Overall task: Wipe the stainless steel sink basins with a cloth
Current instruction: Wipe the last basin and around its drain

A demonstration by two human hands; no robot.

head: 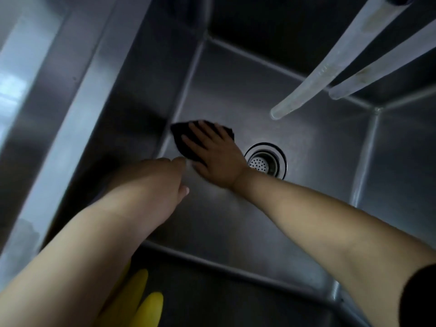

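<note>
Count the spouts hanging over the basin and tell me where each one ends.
2. The longer spout ends above the basin floor, up and right of the drain. The shorter spout ends just right of it, nearer the back wall.

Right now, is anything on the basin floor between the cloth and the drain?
Nothing visible. The right hand presses the cloth flat on the basin floor, and bare steel runs to the drain.

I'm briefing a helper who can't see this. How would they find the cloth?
Look into the steel sink basin, at its floor left of the round drain strainer. The cloth lies flat under the right hand, by the left wall. It is the only dark, soft thing on the bright metal.
</note>
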